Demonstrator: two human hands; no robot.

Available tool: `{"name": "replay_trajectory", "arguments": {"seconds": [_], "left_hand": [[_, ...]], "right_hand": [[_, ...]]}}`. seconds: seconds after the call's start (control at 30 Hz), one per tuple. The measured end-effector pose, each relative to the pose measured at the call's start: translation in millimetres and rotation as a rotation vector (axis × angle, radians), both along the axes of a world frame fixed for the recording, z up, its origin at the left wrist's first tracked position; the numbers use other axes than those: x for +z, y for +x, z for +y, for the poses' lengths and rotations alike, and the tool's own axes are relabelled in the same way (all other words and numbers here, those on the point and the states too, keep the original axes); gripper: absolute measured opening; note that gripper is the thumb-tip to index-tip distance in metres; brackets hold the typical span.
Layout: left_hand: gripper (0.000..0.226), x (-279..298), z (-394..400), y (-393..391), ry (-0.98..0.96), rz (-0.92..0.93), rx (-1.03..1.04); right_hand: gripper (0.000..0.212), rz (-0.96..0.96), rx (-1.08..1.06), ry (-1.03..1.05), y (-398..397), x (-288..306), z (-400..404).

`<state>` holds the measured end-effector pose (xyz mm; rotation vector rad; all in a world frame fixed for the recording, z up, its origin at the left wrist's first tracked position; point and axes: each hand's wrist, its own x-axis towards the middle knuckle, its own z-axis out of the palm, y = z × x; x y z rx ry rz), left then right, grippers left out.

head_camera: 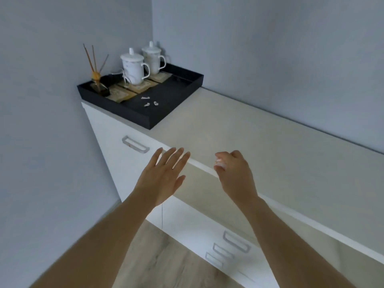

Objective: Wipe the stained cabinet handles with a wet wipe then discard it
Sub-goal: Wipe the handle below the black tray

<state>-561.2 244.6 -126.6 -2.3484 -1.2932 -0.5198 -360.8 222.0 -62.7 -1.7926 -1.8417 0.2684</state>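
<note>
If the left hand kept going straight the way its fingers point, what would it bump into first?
Probably the front edge of the cabinet top: the open left hand points up and away, its fingertips right at that edge. Depth is unclear; it might pass just above, toward the black tray.

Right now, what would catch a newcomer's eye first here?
Two bare arms reach over a beige counter: the left hand spread open, the right hand closed on a small white wad. In the far corner a black tray holds two lidded white mugs.
</note>
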Motion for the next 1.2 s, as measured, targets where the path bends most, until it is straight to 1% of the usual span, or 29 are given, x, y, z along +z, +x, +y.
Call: {"name": "replay_trajectory", "arguments": {"seconds": [0.1, 0.17, 0.33, 0.5, 0.57, 0.67, 0.83, 1.0, 1.13, 1.2], "left_hand": [[0.053, 8, 31, -23, 0.004, 0.042, -0.025], [0.056, 6, 52, -43, -0.031, 0.057, -0.05], [0.059, -5, 98, -102, -0.104, 0.136, -0.119], [0.055, -5, 132, -160, -0.139, 0.162, -0.177], [0.06, -2, 139, -175, -0.179, 0.184, -0.168], [0.061, 2, 144, -190, -0.219, 0.201, -0.169], [0.064, 6, 142, -202, -0.231, 0.213, -0.157], [0.068, 1, 138, -219, -0.181, 0.347, -0.152], [0.071, -2, 149, -233, -0.145, 0.408, -0.179], [0.075, -9, 162, -239, -0.109, 0.399, -0.201]], "right_hand": [[0.026, 0.001, -0.016, 0.078, -34, 5, 17], [0.027, 0.03, -0.04, 0.117, -63, 1, 32], [0.027, 0.162, -0.176, 0.073, -129, -23, 68], [0.022, 0.257, -0.265, 0.071, -169, -32, 71], [0.02, 0.279, -0.301, 0.065, -176, -30, 68], [0.018, 0.288, -0.345, 0.057, -189, -27, 63], [0.018, 0.338, -0.385, 0.058, -220, -25, 53], [0.017, 0.448, -0.478, 0.092, -252, -30, 38], [0.011, 0.584, -0.553, 0.092, -273, -42, 36], [0.011, 0.635, -0.597, 0.1, -279, -50, 40]]}}
